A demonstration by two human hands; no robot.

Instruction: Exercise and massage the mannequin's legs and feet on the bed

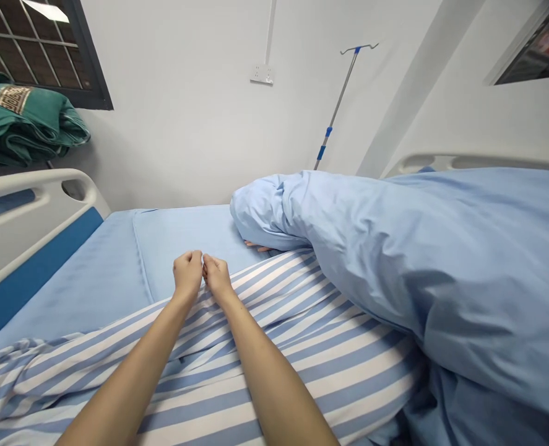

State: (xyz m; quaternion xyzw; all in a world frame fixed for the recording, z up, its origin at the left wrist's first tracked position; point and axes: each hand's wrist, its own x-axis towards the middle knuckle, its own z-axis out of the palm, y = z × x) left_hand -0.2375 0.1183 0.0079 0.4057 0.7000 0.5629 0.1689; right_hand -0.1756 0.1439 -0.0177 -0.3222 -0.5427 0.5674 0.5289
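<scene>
My left hand (188, 272) is closed in a fist, thumb side up, near the far edge of the striped clothing (274, 328) of a person lying on the bed. Close beside it on the right, my right hand (216, 277) is also curled into a fist. Their knuckles nearly meet. Nothing shows sticking out of either hand, and the palms are hidden. Both forearms reach over the striped cloth. A light blue quilt (371, 248) covers the person's body to the right. A few fingertips (258, 246) of that person peek out under it.
Behind the hands lies the blue bed sheet (185, 229). A cream and blue bed end board (42, 229) rises at left, with folded green cloth (28, 121) beyond it. An IV pole (337, 111) stands by the white wall below sockets (262, 74). Another bed board (483, 162) is at right.
</scene>
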